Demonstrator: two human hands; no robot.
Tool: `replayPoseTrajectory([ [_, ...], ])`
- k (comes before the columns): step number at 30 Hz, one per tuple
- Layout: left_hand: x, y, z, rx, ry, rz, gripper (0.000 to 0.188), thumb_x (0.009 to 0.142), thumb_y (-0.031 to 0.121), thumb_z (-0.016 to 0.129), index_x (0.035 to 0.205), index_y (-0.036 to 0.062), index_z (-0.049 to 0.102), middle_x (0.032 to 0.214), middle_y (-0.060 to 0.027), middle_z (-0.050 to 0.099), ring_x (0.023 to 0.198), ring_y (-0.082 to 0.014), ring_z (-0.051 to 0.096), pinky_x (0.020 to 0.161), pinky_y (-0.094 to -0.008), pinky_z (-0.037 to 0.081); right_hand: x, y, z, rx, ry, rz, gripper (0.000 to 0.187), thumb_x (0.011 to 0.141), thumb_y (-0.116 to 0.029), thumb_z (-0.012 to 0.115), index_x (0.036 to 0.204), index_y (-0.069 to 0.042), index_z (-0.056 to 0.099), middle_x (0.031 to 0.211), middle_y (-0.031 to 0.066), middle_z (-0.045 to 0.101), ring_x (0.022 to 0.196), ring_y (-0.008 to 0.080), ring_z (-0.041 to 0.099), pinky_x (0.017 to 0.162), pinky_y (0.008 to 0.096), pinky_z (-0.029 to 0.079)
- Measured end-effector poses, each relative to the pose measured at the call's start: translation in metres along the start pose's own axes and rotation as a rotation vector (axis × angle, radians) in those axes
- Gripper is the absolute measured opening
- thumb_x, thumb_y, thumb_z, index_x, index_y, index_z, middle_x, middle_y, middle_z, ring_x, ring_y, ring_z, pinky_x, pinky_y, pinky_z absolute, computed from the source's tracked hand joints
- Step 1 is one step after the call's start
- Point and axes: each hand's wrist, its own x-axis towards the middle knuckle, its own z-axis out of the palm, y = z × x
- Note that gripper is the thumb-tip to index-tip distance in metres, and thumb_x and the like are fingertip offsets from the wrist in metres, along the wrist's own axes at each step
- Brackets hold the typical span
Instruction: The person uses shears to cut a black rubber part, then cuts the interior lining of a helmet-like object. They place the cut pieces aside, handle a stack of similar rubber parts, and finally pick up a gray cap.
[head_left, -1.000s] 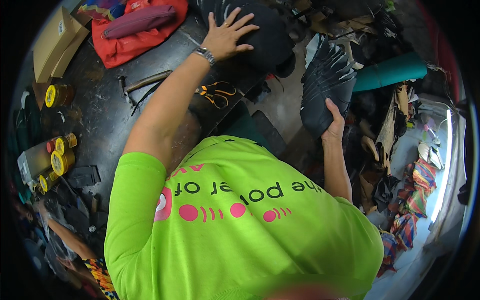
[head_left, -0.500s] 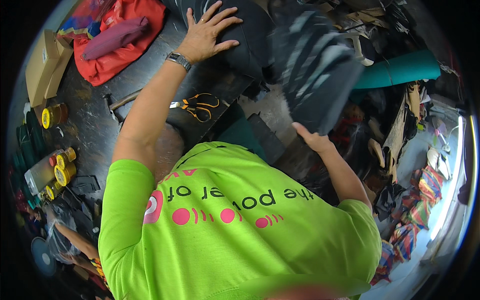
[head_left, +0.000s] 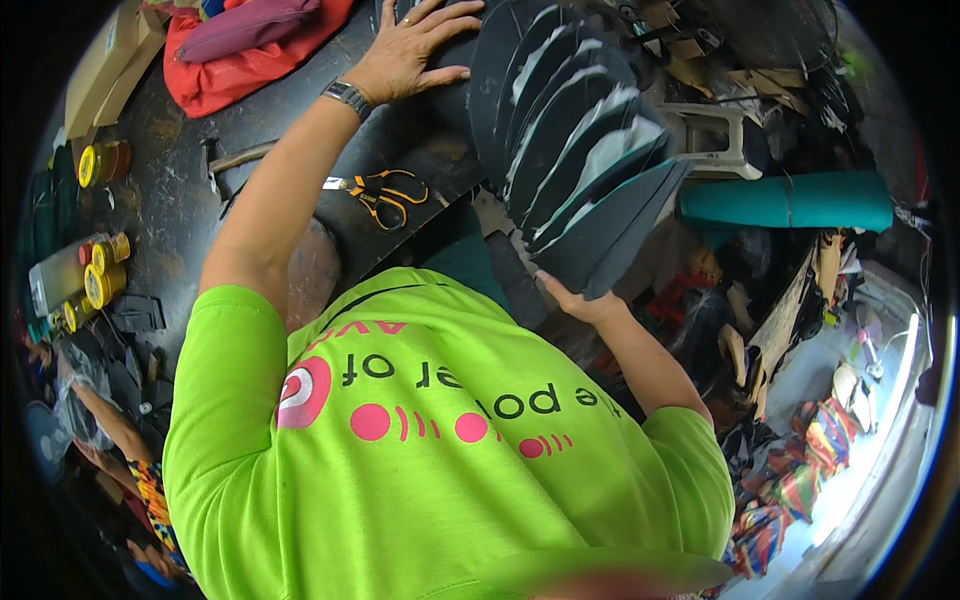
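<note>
Your left hand point(head_left: 405, 60): fingers spread on dark pile point(head_left: 458, 48) | your right hand point(head_left: 585, 305): fingers clamped on fanned stack point(head_left: 592, 238), by bench point(head_left: 170, 210) edge | stack seemingly cut already; remainder unclear

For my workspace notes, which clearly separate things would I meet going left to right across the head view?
Upper yellow-lidded jar, hammer, orange-and-black scissors, fan of black sheets in the right hand, teal roll.

Over on the right, a white strip point(head_left: 890, 400) glares hard enough to make me squint, while the dark table point(head_left: 165, 210) gives back only a dull sheen. Straight edges bow toward the black rim point(head_left: 940, 560), and a green-and-pink smear point(head_left: 600, 573) blurs the bottom.
</note>
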Motion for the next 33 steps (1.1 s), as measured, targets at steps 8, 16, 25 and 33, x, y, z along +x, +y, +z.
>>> replayPoseTrajectory([
  [8, -0.006, -0.002, 0.007, -0.101, -0.004, -0.019, 0.069, 0.085, 0.042, 0.064, 0.144, 0.0119, 0.045, 0.160, -0.0090, 0.031, 0.153, -0.0349, 0.015, 0.113, -0.0738, 0.003, 0.028, 0.031, 0.054, 0.387, 0.071, 0.237, 0.054, 0.080, -0.023, 0.077, 0.127, 0.001, 0.062, 0.135, 0.0201, 0.058, 0.130, 0.0389, 0.048, 0.114, 0.0433, 0.033],
  [16, -0.005, -0.012, -0.006, -0.597, 0.255, -0.045, 0.026, 0.095, 0.012, 0.058, 0.120, 0.0061, 0.065, 0.148, -0.0105, 0.049, 0.142, -0.0277, 0.042, 0.115, -0.0416, 0.033, 0.052, 0.031, 0.007, 0.642, -0.137, 0.498, 0.057, 0.082, -0.024, 0.078, 0.128, 0.004, 0.059, 0.132, 0.0177, 0.060, 0.124, 0.0311, 0.055, 0.105, 0.0398, 0.043],
  [25, 0.001, -0.098, 0.057, -1.841, 0.925, -1.234, 0.055, 0.097, 0.049, 0.060, 0.130, 0.0054, 0.056, 0.125, -0.0131, 0.064, 0.115, -0.0249, 0.060, 0.099, -0.0389, 0.048, 0.043, 0.052, -0.007, 0.472, -0.001, 0.190, 0.068, 0.077, -0.020, 0.083, 0.132, 0.006, 0.052, 0.128, 0.0194, 0.058, 0.116, 0.0323, 0.057, 0.099, 0.0389, 0.046],
  [33, 0.022, -0.120, 0.067, -1.787, 0.608, -1.075, 0.113, 0.081, 0.082, 0.054, 0.159, 0.0086, 0.017, 0.152, -0.0150, 0.037, 0.126, -0.0265, 0.046, 0.097, -0.0366, 0.042, 0.042, 0.063, -0.064, 0.932, -0.282, 0.812, 0.070, 0.076, -0.010, 0.083, 0.136, 0.003, 0.050, 0.132, 0.0144, 0.057, 0.118, 0.0247, 0.056, 0.100, 0.0352, 0.046],
])
